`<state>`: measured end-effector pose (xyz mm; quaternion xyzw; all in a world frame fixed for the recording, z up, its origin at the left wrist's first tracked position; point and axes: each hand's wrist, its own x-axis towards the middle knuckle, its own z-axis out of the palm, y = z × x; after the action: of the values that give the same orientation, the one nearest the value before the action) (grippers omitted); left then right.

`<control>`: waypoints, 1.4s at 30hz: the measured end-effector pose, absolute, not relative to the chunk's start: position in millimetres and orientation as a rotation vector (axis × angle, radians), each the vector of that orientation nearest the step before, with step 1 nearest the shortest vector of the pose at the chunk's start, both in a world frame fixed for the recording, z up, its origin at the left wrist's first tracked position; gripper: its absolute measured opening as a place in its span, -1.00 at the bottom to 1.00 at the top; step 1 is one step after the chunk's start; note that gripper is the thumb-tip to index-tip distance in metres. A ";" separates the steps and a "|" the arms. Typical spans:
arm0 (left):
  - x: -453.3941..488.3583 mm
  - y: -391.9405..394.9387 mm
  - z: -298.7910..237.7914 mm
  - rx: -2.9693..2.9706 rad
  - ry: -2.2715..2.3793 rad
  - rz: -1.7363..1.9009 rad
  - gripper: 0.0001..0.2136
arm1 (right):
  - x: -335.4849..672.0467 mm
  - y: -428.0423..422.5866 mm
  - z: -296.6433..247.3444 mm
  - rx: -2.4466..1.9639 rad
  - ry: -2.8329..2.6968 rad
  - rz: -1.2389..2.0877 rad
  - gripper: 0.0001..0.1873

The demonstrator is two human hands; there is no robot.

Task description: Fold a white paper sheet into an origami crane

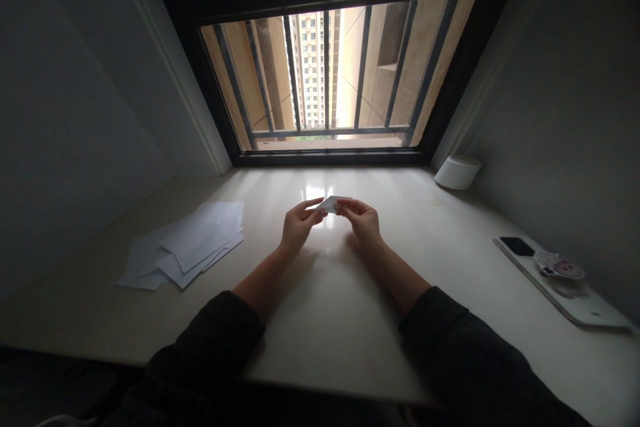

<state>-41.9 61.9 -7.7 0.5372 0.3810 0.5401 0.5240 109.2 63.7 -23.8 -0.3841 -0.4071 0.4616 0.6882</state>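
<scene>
While working over the counter, has a loose, overlapping pile of sheets at far left, well apart from the work. Next along, pinches the left end of the paper with the left hand, thumb below, index finger stretched along above. Holds the paper up midway, apparently clear of the counter. Pinches the other end with the right hand, thumb against fingers. Seems, from the small, pointed outline, to be at a folding or creasing step. Calls next, in all likelihood, for firm fingertips at both ends, edges brought even, and pressure along any fold. Further right, has a white object standing near the back and a phone lying back up, touching neither.

Cannot count the sheets, so overlapped. Cannot separate the left hand's lower fingers. Cannot make out creases or layers in the paper, too small, partly covered by fingertips and set against bright glare. Cannot trace the right hand's curled fingers fully, either. Cannot identify the white object, nor read the blurred ornament on the phone.
</scene>
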 end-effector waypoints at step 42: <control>-43.7 60.5 -3.2 1.250 0.937 1.128 -0.53 | 115.2 71.5 -33.6 -0.922 -0.986 0.905 -0.80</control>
<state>-43.7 60.5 -3.2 0.5328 0.3993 0.4808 0.5705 115.2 71.5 -33.6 -0.4120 -0.4405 0.4043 0.6876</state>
